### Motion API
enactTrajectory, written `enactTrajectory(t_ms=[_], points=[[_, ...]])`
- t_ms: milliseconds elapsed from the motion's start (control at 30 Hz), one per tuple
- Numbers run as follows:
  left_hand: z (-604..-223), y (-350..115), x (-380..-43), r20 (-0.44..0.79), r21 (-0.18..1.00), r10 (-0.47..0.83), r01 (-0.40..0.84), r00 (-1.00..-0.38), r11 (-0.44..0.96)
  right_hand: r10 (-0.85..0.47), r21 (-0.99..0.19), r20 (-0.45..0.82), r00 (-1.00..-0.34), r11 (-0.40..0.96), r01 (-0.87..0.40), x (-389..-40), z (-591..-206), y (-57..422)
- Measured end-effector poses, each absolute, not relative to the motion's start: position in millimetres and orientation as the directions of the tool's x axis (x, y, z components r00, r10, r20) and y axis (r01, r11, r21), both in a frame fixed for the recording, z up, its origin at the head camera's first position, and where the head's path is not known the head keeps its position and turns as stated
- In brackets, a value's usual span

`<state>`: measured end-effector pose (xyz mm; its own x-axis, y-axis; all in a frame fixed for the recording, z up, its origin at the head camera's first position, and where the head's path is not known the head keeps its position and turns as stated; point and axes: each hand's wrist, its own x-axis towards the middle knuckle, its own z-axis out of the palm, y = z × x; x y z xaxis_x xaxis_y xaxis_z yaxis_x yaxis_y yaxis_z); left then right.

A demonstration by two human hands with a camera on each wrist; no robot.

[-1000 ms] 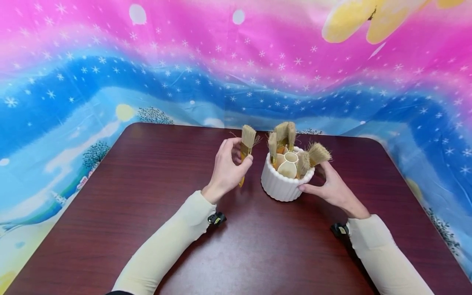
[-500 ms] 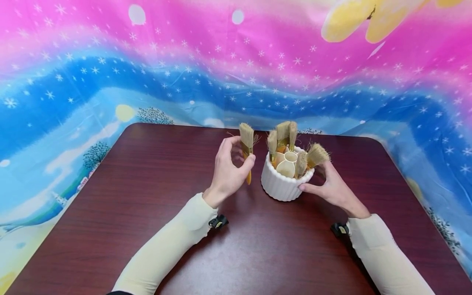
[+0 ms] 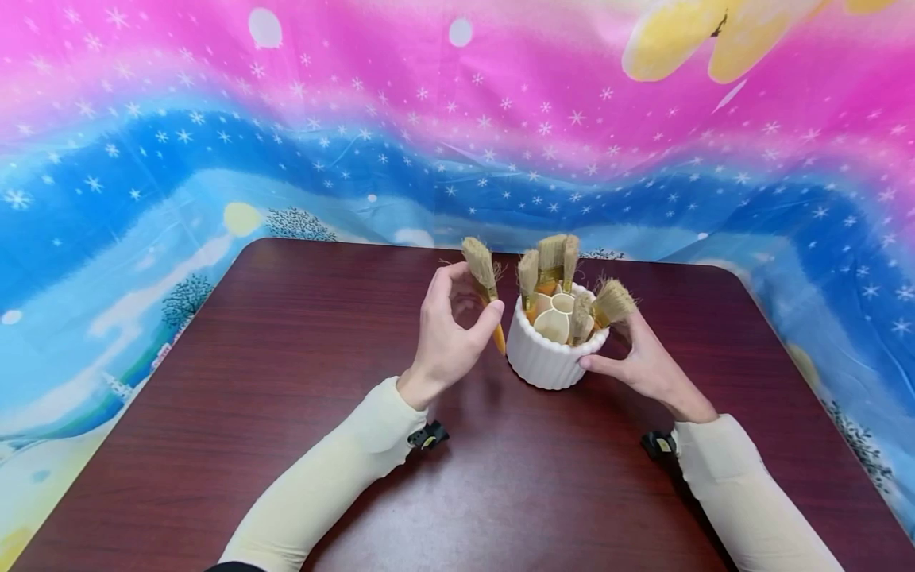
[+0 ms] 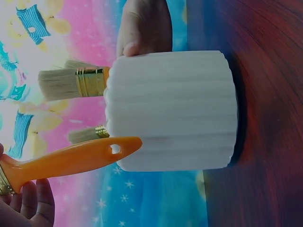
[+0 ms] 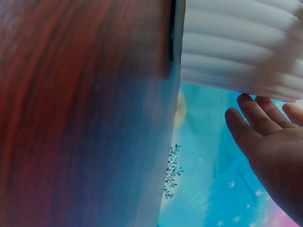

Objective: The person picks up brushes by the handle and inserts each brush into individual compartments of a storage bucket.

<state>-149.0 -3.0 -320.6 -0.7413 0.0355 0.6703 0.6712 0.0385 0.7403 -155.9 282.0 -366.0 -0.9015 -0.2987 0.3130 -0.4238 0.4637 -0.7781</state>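
Note:
My left hand point(image 3: 453, 338) holds a paintbrush point(image 3: 478, 260) just left of the white ribbed brush holder point(image 3: 545, 364). Its pale bristles point up, and the orange handle point(image 4: 78, 158) slants down toward the holder, overlapping its wall in the left wrist view. The holder stands upright on the table, with several other paintbrushes point(image 3: 550, 256) in its compartments, bristles up. My right hand point(image 3: 646, 361) steadies the holder at its right side, thumb at the front near the rim. In the right wrist view, fingertips point(image 5: 244, 98) meet the ribbed wall.
The dark red wooden table point(image 3: 322, 334) extends around the holder on all sides. Behind it hangs a pink and blue printed cloth point(image 3: 400, 95) with snowflakes. In the head view, the holder's front and middle compartments point(image 3: 563, 304) show between the brushes.
My left hand has shifted slightly right, toward the holder. The paintbrush in it has tilted, its bristles going left and its handle end swinging right. My right hand stays at the holder.

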Motion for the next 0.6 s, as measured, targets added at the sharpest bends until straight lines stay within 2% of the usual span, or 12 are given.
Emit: enactTrajectory(t_ms=[300,600], points=[[-334.7,3.7,-165.7,0.712,0.702,0.024,0.712,-0.701,-0.013,-0.264,-0.777,0.239,-0.935,0.525,-0.347,-167.4,-384.8,294.2],[-325.3,12.4,-164.0,0.737,0.671,0.012,0.731,-0.675,-0.123,-0.293,-0.754,0.327,-0.898,0.492,-0.435,-155.6,-367.1,282.8]])
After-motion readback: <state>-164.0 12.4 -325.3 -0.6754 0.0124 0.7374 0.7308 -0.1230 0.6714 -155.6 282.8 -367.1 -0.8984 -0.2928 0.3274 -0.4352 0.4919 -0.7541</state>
